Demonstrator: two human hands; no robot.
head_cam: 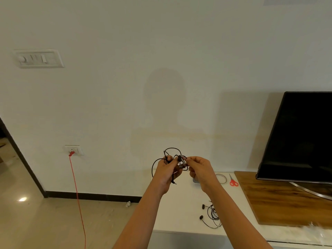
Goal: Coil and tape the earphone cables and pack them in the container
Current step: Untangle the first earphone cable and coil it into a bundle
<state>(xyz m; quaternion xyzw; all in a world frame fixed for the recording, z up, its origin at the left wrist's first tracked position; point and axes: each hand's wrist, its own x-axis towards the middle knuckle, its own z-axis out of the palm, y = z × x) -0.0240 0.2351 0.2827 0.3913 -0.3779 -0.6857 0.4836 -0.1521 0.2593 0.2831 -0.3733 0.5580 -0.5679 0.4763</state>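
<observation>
A tangled black earphone cable (172,153) is held up in front of the wall between both hands. My left hand (166,172) grips its loops, and the jack end hangs below that palm. My right hand (199,168) pinches the cable's earbud end at its fingertips. A second black earphone cable (212,215) lies loosely bunched on the white cabinet top (181,209), below my right forearm. A roll of clear tape (221,178) lies near the wall. A grey object (195,180), perhaps the container, is mostly hidden behind my right hand.
Red-handled scissors (233,181) lie beside the tape. A dark TV (298,137) stands on a wooden board (287,200) at the right. A red cord (77,194) hangs from a wall socket (72,150) down to the floor at the left.
</observation>
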